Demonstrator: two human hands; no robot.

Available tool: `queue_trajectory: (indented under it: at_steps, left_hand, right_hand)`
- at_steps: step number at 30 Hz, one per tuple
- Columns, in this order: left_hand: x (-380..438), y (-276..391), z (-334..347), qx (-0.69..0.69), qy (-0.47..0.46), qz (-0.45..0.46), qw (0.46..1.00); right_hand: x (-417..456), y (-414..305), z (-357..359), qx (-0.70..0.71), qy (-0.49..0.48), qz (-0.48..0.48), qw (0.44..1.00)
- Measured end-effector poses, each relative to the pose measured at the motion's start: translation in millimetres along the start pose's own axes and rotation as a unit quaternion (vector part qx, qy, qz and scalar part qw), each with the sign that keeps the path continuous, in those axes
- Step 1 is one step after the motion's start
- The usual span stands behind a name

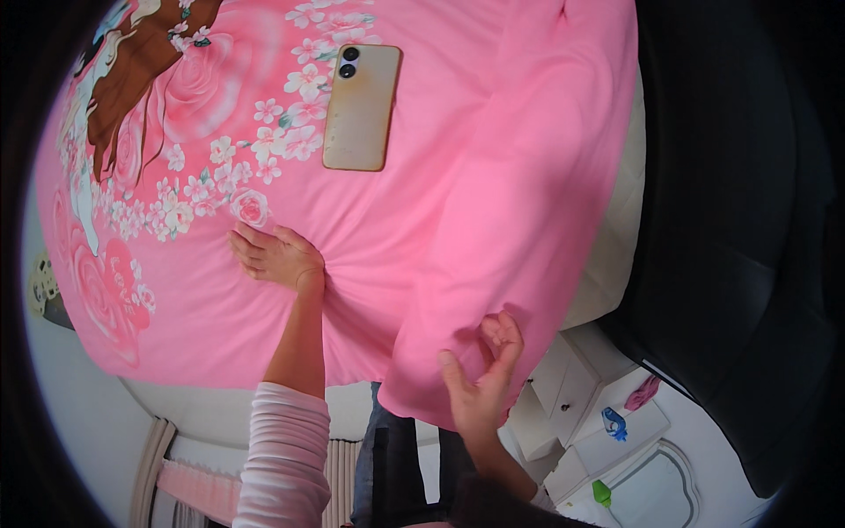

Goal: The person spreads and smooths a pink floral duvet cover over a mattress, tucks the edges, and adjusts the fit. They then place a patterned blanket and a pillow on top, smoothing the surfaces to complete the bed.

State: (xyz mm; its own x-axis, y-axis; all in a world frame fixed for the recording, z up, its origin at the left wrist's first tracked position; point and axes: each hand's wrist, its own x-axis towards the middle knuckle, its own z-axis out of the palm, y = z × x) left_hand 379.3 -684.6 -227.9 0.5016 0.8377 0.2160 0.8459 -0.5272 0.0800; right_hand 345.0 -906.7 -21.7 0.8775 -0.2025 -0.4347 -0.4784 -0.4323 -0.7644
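A pink bedsheet (422, 218) with printed roses and blossoms is spread over a mattress (610, 251). My left hand (274, 257) rests on it beside a printed rose, fingers apart and holding nothing, with creases running out from the wrist. To the right, my right hand (485, 376) hovers over or touches the sheet's near right edge, thumb and fingers apart; contact is hard to tell. Farther up lies a smartphone (362, 109), its back with two camera lenses facing up.
A black padded headboard (719, 165) runs along the right side. White drawers (561, 396) and a white-framed mirror (653, 488) stand at the lower right, near a blue item (614, 424) and a pink cloth (642, 393). Curtains (198, 485) hang at the lower left.
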Motion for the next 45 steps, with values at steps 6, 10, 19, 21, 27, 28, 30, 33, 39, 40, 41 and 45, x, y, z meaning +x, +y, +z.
queue_trajectory:
  at_steps: [6,10,19,21,27,28,30,33,39,40,41,45]
  left_hand:
    - [2.7,0.0,-4.1,-0.022,-0.016,-0.015,1.0]
    - [4.1,-0.4,-5.9,-0.021,-0.015,0.008,1.0]
    - [3.2,3.2,-5.8,-0.025,-0.036,-0.002,0.999]
    - [4.9,-0.9,-2.7,-0.025,-0.036,-0.007,0.999]
    - [2.8,-2.7,-3.2,-0.019,-0.027,0.001,0.999]
    - [1.9,-1.2,-3.8,-0.021,-0.024,-0.002,0.999]
    - [2.0,2.6,-6.3,-0.025,-0.02,-0.004,0.999]
    - [4.3,-0.2,-7.4,-0.013,-0.005,0.001,1.0]
    - [6.6,0.9,-17.3,-0.033,0.011,0.002,0.999]
    - [7.3,-1.9,-20.7,-0.063,0.007,0.012,0.998]
    - [8.1,-5.9,-25.9,-0.093,0.002,0.022,0.995]
    - [-31.9,-1.9,-49.3,-0.276,-0.039,0.143,0.95]
  right_hand:
    - [12.3,-26.8,46.9,-0.122,0.07,0.025,0.99]
    - [24.3,-19.6,65.0,-0.17,0.129,0.025,0.977]
    - [27.2,18.5,50.2,-0.283,0.112,0.006,0.953]
    - [24.6,-2.6,28.2,-0.274,0.09,-0.017,0.957]
    - [21.7,-28.4,-105.1,-0.051,-0.002,0.09,0.995]
    - [23.1,-27.7,-134.7,0.01,0.003,0.14,0.99]
    - [29.3,-27.2,-185.2,0.138,0.01,0.182,0.973]
    - [51.9,-3.7,-253.0,0.136,0.002,0.18,0.974]
    - [109.5,38.7,-305.4,0.118,-0.024,0.205,0.971]
    - [113.9,45.1,-309.4,0.083,-0.032,0.205,0.975]
    - [117.9,51.8,-313.8,0.048,-0.039,0.205,0.977]
    - [125.5,86.1,-321.8,0.003,-0.034,0.194,0.98]
